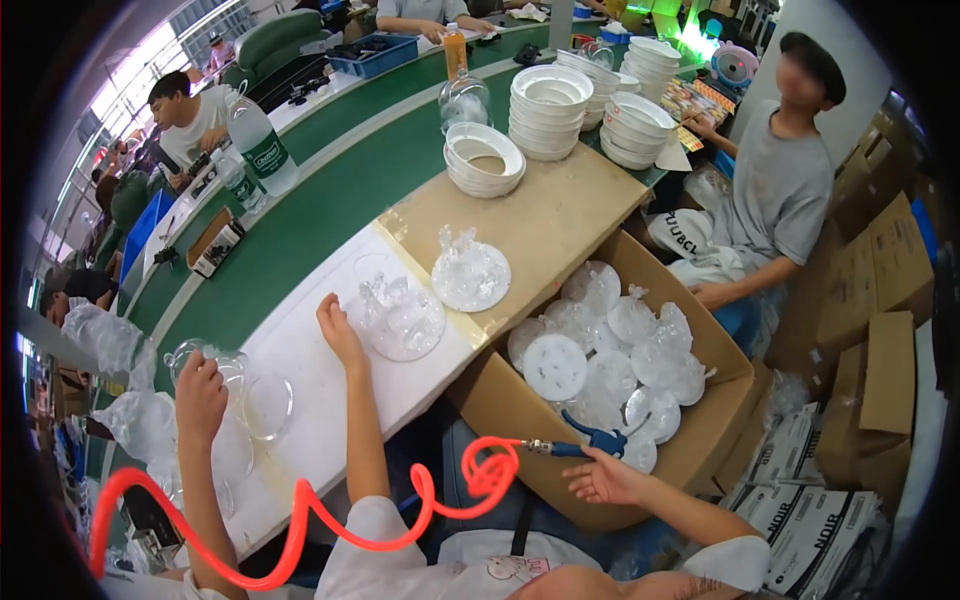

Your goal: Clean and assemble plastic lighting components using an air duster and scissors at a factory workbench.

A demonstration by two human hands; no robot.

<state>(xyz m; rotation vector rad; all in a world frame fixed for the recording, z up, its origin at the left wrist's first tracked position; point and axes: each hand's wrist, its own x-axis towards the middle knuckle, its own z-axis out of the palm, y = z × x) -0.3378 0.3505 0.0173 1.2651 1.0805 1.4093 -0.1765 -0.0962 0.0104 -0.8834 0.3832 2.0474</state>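
Note:
My left hand [340, 330] lies flat on the white tabletop [320, 400], fingers stretched out and holding nothing, just left of a pile of clear plastic domed pieces [403, 315]. My right hand [605, 478] is held palm up with fingers apart over the near edge of an open cardboard box [520, 410]. Just above its fingers is a blue air blow gun [592, 438], from which a red coiled hose [420, 500] trails left across my lap. I cannot tell whether the hand touches the gun. A third hand [200, 395], from a person at my left, rests on a clear dome [235, 372].
The box holds several clear round covers and a white disc [555, 367]. Another clear pile [470, 272] lies on a cardboard sheet. Stacks of white bowls [548, 110], a water bottle [262, 145] and a green conveyor belt [330, 200] lie beyond. A person in grey [775, 195] sits right, by cartons [880, 290].

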